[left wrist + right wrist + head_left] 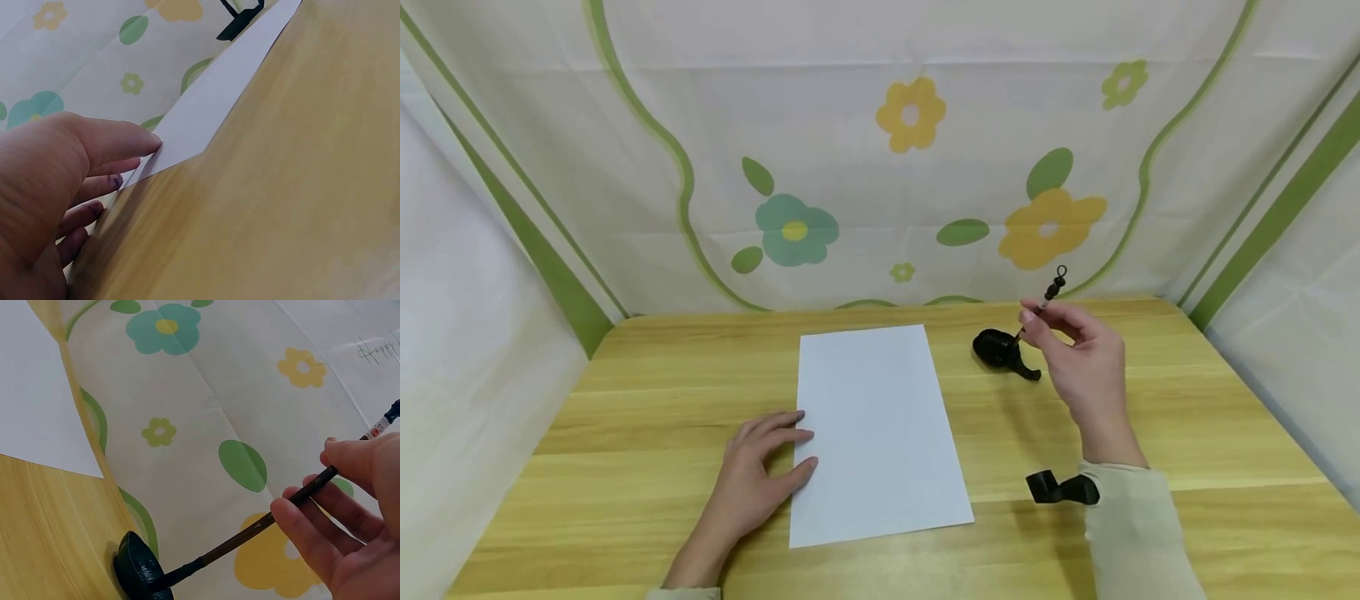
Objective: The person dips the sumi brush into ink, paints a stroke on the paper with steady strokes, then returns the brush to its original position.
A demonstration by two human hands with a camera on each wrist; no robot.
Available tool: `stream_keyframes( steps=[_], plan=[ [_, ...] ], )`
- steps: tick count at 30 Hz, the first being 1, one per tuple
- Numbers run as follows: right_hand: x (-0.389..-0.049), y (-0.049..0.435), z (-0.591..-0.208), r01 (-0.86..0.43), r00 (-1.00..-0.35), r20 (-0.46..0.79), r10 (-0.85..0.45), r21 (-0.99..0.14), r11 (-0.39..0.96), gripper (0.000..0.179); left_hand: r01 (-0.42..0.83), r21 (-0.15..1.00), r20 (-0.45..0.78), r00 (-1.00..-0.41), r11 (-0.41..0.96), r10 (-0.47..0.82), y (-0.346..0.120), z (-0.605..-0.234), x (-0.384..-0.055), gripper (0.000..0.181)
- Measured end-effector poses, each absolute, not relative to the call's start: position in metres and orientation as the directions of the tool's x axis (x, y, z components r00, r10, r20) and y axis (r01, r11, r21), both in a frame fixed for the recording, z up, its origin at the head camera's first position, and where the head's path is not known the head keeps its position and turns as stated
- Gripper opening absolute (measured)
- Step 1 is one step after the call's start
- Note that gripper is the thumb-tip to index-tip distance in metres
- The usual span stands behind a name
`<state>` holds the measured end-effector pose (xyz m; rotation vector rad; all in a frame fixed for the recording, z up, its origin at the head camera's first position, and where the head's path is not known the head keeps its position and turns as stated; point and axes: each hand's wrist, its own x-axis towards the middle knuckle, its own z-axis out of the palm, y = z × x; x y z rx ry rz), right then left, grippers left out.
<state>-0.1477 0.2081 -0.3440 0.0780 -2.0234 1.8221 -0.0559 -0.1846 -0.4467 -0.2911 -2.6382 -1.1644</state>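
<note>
1 brush held, its tip in the black dish

Your brush (237,539) slants up out of the black dish (992,348), dark bristles in its hollow, handle leaning toward 1 o'clock in the head view. Your right hand (1086,358) pinches the shaft between thumb and fingers; the right wrist view shows a pale band with a red mark above that grip, and the head view shows dark beads and 1 small loop at the top end. The dish lies at 2 o'clock from the white paper (880,442), well apart from it, its curved spout pointing to 4 o'clock.

Your left hand (752,479) rests at the paper's edge between 8 and 9 o'clock, fingers spread apart, thumb and fingertips on the sheet.

Between 3 and 4 o'clock from the paper, 1 black angled piece (1048,487) sits just beside your right sleeve (1138,533); you cannot tell whether it is attached. All around is the wood-grain table (625,467), with the flowered cloth (850,108) behind at 12 o'clock.
</note>
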Motion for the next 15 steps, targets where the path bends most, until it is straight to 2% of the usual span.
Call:
stream_keyframes(
  steps=[6, 11, 15],
  plan=[
    [-0.1485, 0.2076, -0.3408, -0.343, -0.903, 0.338, 0.266, -0.939, 0.027, 0.015, 0.281, 0.696, 0.305, -0.949, 0.661, 0.082, -0.1842, -0.4470, -0.0562, 0.029],
    [-0.1482, 0.2080, -0.3405, -0.317, -0.909, 0.315, 0.272, -0.948, 0.037, 0.022, 0.279, 0.699, 0.300, -0.950, 0.659, 0.083, -0.1840, -0.4456, -0.0562, 0.028],
    [-0.1490, 0.2077, -0.3408, -0.332, -0.899, 0.333, 0.285, -0.942, 0.053, 0.009, 0.273, 0.699, 0.295, -0.952, 0.661, 0.081, -0.1842, -0.4458, -0.0558, 0.028]
  ],
)
